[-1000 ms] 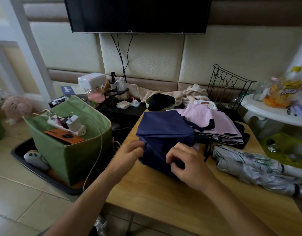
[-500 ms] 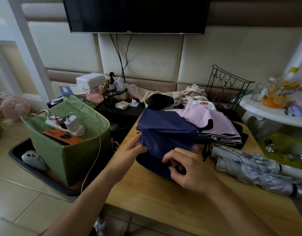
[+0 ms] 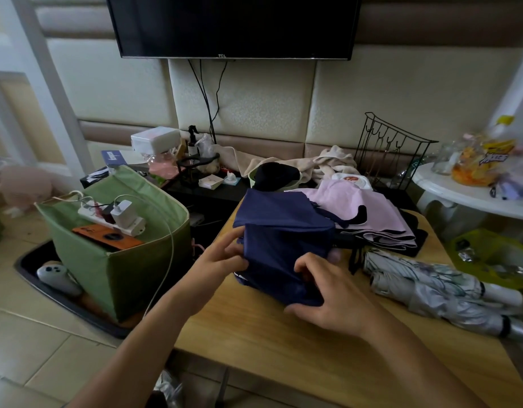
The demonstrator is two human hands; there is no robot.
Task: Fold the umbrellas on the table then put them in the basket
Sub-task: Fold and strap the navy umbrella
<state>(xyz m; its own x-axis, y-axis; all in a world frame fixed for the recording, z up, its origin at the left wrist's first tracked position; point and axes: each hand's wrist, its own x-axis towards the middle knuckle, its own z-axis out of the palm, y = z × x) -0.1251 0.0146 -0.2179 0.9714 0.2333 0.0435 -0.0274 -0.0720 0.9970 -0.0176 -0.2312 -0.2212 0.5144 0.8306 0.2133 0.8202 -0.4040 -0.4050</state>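
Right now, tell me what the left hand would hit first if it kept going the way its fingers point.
The left hand points right and slightly away, fingers already on the navy umbrella. Going on, it would press into that fabric first; the pink umbrella lies beyond, though depth is hard to judge.

Your wooden table [image 3: 283,343] carries the navy umbrella [image 3: 280,248] at centre, a pink umbrella [image 3: 369,210] at one o'clock, and what look like two folded silver umbrellas [image 3: 437,287] at three.

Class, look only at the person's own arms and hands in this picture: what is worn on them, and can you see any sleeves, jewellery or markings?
Both forearms are bare, with no sleeves showing. The left hand and right hand wear no gloves, and no rings, watch, bracelets or markings show.
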